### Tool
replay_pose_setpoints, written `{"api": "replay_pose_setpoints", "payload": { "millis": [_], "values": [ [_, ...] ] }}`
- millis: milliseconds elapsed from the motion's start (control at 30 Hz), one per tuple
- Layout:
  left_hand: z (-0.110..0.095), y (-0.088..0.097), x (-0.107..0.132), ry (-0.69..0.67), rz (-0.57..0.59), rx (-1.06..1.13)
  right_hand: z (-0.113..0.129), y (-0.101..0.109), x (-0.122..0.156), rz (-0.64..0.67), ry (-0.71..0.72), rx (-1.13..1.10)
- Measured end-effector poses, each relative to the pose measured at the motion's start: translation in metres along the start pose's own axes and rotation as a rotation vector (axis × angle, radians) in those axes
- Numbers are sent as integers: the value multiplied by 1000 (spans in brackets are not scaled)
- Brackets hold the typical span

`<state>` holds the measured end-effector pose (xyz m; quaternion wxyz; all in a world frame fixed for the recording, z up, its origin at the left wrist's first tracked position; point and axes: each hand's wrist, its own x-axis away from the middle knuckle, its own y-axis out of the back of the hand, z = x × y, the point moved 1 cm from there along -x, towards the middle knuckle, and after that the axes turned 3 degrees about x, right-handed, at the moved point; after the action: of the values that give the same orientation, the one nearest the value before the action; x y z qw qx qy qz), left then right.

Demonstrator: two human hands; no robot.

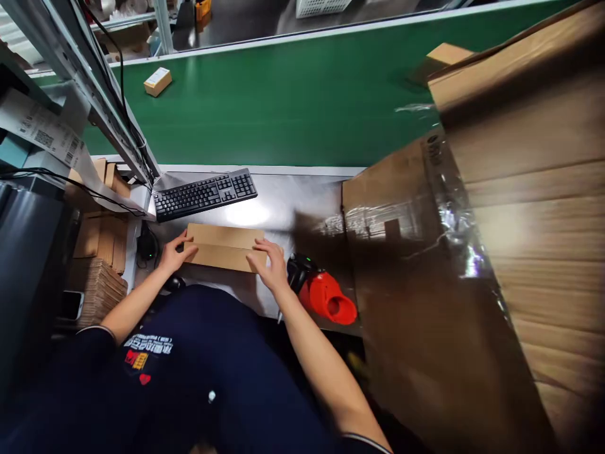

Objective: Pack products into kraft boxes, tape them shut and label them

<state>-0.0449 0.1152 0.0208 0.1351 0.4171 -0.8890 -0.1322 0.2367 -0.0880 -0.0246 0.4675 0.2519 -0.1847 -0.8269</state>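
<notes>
A long, narrow cardboard box (224, 247) lies on the metal worktop in front of my body, with a seam running along its top. At its left end, my left hand (177, 252) grips the box with thumb and fingers. My right hand (270, 261) holds the opposite end, its fingers over the top edge and side. A black keyboard (205, 194) sits just beyond the box. Close to my right wrist are a black device (299, 270) with a small green light and a red hollow holder (328, 299).
A large open carton (401, 284) fills the right side. Behind the worktop runs a green conveyor belt (283, 101) bearing a small labelled box (157, 82). On the left are a metal post (101, 94), a printed label strip (47, 135), stacked flat cardboard (106, 287) and a phone (72, 304).
</notes>
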Motion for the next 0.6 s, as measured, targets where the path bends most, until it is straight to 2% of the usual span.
{"api": "replay_pose_setpoints", "payload": {
  "millis": [100,233,400,467,533,600],
  "values": [
    [5,-25,-6,63,-261,166,4,-21,-5,-189,-234,-183],
    [8,-41,-10,77,-402,268,8,-37,0,-226,-423,-366],
    [12,-39,-13,76,-389,318,17,-51,15,-121,-541,-558],
    [12,-36,-12,115,-333,368,18,-51,27,-117,-574,-571],
    [11,-33,-11,172,-234,432,12,-39,49,-208,-604,-480],
    [9,-31,-10,214,-156,488,-2,-14,80,-370,-631,-268]
  ]
}}
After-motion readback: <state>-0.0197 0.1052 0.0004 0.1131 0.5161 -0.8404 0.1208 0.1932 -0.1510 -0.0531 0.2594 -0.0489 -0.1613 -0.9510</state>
